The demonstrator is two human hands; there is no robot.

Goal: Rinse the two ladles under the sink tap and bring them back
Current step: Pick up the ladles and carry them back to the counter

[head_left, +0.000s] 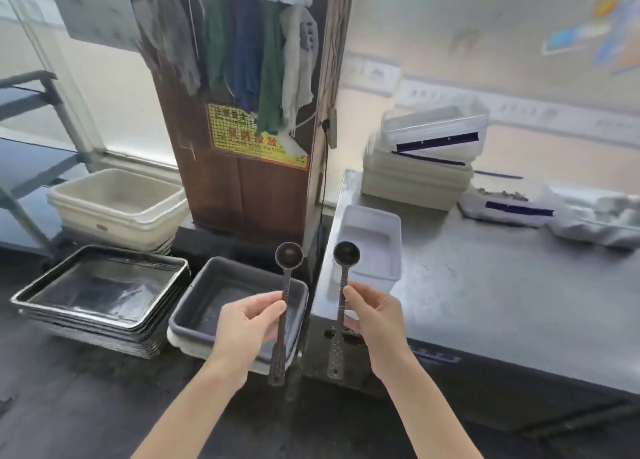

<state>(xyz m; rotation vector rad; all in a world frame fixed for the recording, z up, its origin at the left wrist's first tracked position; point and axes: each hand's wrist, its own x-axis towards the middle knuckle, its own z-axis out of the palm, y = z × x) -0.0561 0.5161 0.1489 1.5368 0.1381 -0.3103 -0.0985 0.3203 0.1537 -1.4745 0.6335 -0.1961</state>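
Observation:
I hold two dark, long-handled ladles upright, bowls up. My left hand [247,323] pinches the handle of the left ladle [288,256] about midway, above a dark grey tub [187,306]. My right hand [375,316] grips the handle of the right ladle [346,252] in the same way, at the left end of a steel counter [485,285]. The two ladles stand side by side, a short gap apart. No sink or tap is in view.
A stack of dark metal trays [100,289] and a beige tub [114,199] sit at the left. A brown pillar [249,188] hung with cloths stands behind. On the counter lie a white bin [370,244], stacked white containers [422,161] and a cloth [595,216].

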